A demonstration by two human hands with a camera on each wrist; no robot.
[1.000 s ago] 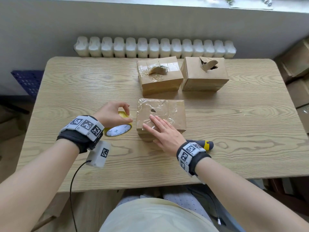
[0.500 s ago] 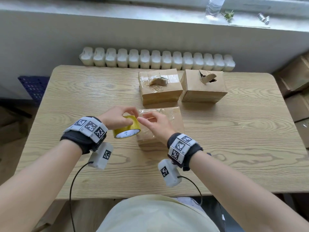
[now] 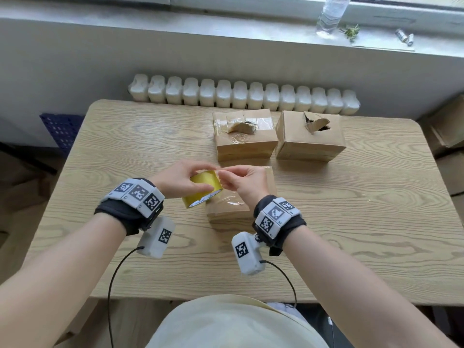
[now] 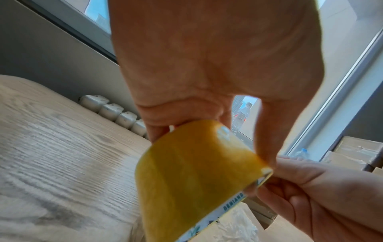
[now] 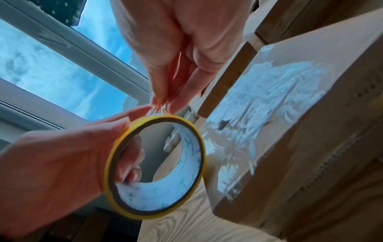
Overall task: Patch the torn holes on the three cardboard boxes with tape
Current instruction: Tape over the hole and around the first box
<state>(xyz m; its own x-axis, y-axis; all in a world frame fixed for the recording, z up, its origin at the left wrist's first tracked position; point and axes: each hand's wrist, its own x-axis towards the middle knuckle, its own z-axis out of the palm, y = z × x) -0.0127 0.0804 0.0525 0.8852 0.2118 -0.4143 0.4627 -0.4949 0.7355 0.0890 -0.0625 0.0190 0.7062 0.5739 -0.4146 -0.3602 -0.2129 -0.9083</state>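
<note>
My left hand (image 3: 180, 178) grips a yellow roll of clear tape (image 3: 202, 188) above the table, thumb inside the core and fingers over the rim. My right hand (image 3: 239, 182) pinches the loose tape end (image 5: 160, 108) at the roll's top edge. Under both hands sits the near cardboard box (image 3: 233, 207), its top covered in wrinkled clear tape with a small dark hole (image 5: 222, 123) showing. At the back, the left box (image 3: 244, 136) has tape strips over a torn flap. The back right box (image 3: 311, 135) has an open torn hole and no visible tape.
The wooden table (image 3: 351, 209) carries all the boxes. A white radiator (image 3: 243, 96) runs behind it below a windowsill with a plastic bottle (image 3: 331, 13). More cardboard boxes (image 3: 449, 126) stand off the table's right edge.
My left hand lifted the tape roll off the table. My right hand left the near box's top and came up to pinch the tape end at the roll.
</note>
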